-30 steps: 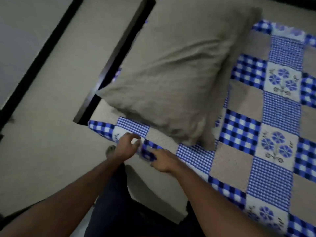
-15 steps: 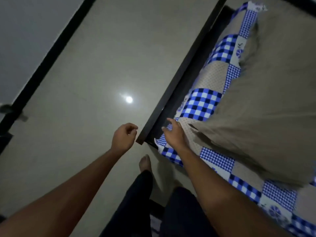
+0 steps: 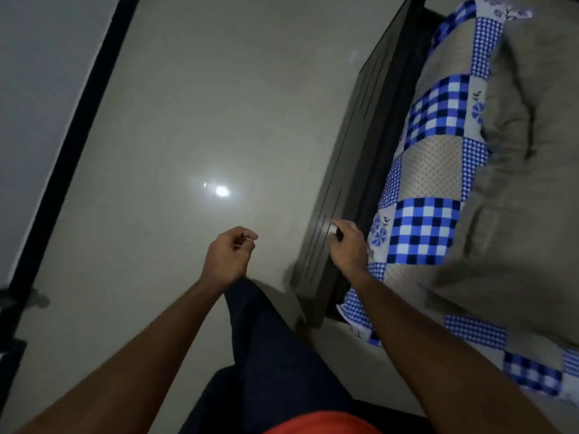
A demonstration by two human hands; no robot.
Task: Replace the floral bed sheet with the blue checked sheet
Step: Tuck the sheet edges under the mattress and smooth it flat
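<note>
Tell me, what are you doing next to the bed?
A person stands beside a bed. The blue checked sheet is spread over it, with a tan pillow lying on top. The right hand is at the sheet's side edge, by the dark bed frame, fingers curled; whether it grips the cloth is unclear. The left hand hangs loosely curled over the floor, holding nothing.

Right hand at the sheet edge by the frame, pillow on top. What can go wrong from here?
1. The pillow weighs on the blue checked sheet; pulling its edge may bunch it.
2. The right hand works close beside the dark bed frame and could get pinched against it.
</note>
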